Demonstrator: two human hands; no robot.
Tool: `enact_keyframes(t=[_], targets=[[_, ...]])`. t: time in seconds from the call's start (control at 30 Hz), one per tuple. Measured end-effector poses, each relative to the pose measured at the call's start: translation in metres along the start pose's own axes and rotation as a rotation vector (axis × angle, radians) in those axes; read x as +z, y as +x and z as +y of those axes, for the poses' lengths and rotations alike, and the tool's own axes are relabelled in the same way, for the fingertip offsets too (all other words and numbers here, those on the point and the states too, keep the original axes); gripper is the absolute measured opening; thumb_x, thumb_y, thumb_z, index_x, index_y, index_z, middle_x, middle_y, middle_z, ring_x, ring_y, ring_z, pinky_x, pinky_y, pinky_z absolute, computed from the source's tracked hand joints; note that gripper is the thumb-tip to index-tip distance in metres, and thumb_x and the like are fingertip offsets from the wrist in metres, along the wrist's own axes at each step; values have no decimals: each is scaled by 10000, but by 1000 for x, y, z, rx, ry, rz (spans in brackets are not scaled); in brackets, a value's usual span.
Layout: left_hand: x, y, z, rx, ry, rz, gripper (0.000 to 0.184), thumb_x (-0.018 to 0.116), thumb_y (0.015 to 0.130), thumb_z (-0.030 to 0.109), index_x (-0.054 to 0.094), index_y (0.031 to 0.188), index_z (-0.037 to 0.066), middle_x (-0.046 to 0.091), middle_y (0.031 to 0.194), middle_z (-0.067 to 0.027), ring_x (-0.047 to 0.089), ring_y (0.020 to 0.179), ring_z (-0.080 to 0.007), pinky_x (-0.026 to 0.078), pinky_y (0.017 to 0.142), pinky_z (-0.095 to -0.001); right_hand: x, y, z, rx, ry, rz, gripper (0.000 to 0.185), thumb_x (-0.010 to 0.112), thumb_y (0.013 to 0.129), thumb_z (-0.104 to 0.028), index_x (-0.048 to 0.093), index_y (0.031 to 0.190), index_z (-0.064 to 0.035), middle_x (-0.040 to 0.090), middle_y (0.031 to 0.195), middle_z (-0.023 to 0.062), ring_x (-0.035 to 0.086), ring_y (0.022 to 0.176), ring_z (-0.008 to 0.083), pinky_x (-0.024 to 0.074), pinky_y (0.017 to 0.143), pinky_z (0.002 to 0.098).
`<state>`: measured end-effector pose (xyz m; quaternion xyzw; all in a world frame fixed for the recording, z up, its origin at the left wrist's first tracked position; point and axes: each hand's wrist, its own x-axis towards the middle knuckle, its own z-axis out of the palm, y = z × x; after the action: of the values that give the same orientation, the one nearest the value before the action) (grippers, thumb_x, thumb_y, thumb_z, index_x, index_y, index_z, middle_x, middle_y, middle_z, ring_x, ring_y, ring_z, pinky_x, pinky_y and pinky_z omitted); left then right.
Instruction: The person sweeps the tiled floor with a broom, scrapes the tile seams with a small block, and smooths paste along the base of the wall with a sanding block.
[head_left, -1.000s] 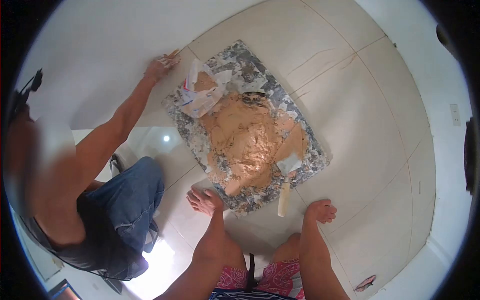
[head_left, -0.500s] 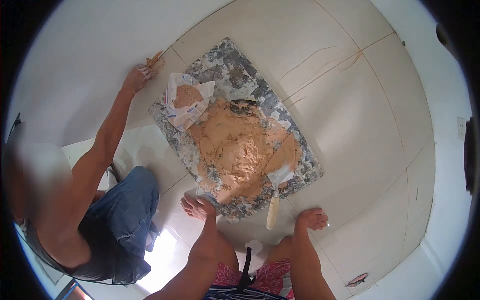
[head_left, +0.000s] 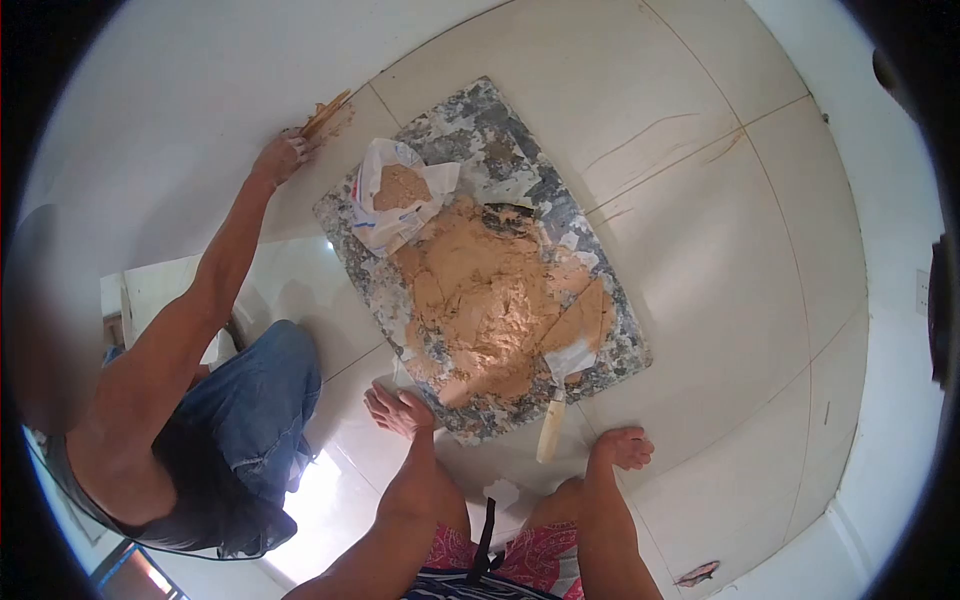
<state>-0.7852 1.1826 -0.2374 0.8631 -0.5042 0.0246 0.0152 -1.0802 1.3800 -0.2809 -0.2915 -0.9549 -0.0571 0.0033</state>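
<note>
My left hand hangs by the near left edge of a stained board, fingers loosely spread, holding nothing. My right hand is curled closed near my right knee, and what it may hold is hidden. Between my hands, a putty knife with a pale wooden handle rests on the board's near edge, its handle sticking out toward me. Wet tan putty is heaped and spread over the board. A dark scraper lies partly in the putty's far side.
An open white bag of tan powder sits on the board's left corner. At left, a co-worker's hand holds a putty-covered tool low against the white wall. Pale floor tiles with tan streaks lie right. A reddish scrap lies lower right.
The view has shifted a little, so the board appears farther right. A small white tip showing at my right hand before is now out of sight. The co-worker's tool has slid slightly up and right.
</note>
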Motion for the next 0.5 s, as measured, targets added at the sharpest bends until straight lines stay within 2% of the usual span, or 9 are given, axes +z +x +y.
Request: enact_keyframes(t=[0.1, 0.5], targets=[[-1, 1, -1, 11, -18, 4, 569, 417, 847, 326, 323, 1375, 135, 291, 1406, -156, 248, 1302, -332, 196, 1048, -487, -2, -1, -1, -8, 92, 31, 337, 363, 846, -400, 448, 916, -82, 460, 986, 133, 456, 939, 339, 413, 749, 502], [-8, 1, -2, 4, -90, -10, 577, 420, 840, 311, 319, 1374, 115, 296, 1402, -168, 195, 1333, -338, 138, 1078, -475, -37, -16, -13, 14, 125, -49, 387, 342, 855, -412, 457, 961, -58, 467, 1032, 156, 453, 980, 355, 388, 803, 497]])
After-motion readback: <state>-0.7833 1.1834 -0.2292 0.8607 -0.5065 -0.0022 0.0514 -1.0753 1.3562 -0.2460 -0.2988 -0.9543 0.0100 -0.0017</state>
